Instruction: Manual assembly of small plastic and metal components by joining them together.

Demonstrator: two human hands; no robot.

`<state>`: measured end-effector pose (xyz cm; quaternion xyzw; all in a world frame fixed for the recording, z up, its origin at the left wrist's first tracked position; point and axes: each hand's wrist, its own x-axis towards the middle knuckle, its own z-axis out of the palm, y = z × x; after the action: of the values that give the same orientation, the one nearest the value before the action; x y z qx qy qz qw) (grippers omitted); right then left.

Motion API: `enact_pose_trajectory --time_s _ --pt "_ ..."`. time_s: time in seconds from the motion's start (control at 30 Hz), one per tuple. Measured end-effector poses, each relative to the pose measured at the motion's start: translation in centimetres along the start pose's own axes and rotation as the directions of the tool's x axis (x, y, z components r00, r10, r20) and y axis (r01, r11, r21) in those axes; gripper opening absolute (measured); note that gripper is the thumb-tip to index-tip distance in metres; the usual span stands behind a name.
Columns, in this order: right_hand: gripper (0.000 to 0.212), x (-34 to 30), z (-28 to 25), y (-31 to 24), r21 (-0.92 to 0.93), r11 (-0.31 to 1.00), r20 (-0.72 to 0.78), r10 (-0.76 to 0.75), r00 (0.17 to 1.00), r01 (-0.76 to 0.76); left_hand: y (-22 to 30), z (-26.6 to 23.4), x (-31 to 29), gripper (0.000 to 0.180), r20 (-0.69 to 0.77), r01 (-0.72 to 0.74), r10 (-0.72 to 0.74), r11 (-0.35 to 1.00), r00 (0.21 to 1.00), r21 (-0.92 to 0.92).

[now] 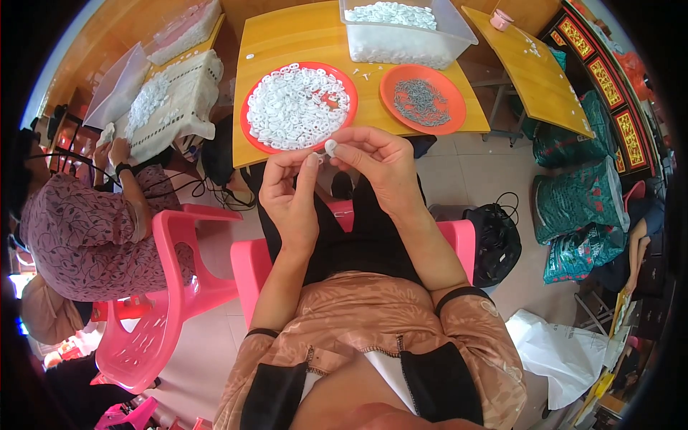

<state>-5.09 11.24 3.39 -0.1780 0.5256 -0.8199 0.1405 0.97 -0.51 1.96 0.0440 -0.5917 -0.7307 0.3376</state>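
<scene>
Thumb and forefinger of the right hand [380, 168] pinch a rounded white plastic piece [330, 146], while the left hand [290, 193] closes its thumb and fingertips on a small pale looped piece [319, 158]. The parts nearly meet between the hands; whether they touch is too small to tell. Such narrow pinch grips suit parts this little, probably leaving their ends free to line up, and the hands are raised above the lap, likely for a clear look from overhead.

Just beyond the fingers, a red round tray [352, 88] holds a heap of white oval plastic links [287, 107]. To its right, an orange plate [459, 111] keeps thin grey metal pins [421, 102] apart from the links, presumably so neither kind mixes. Both dishes stand at the near edge of the yellow table [287, 36], within easy reach. A translucent plastic bin [398, 51] of white pieces sits farther back, perhaps as bulk stock. At left, a co-worker's hand [120, 152] rests beside another white heap [149, 104] on a cloth-covered table.
</scene>
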Motion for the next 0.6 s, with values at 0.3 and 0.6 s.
enact_pose_trajectory --time_s 0.3,0.6 --pt "0.017 -0.03 -0.07 0.2 0.019 1.0 0.007 0.015 1.0 -0.015 -0.55 -0.25 0.05 0.01 0.004 -0.037 0.037 0.996 0.999 0.076" --pt "0.014 -0.41 0.19 0.33 -0.076 0.994 -0.007 -0.081 0.997 0.08 -0.75 -0.11 0.07 0.012 0.058 0.037 -0.032 0.995 0.998 -0.088"
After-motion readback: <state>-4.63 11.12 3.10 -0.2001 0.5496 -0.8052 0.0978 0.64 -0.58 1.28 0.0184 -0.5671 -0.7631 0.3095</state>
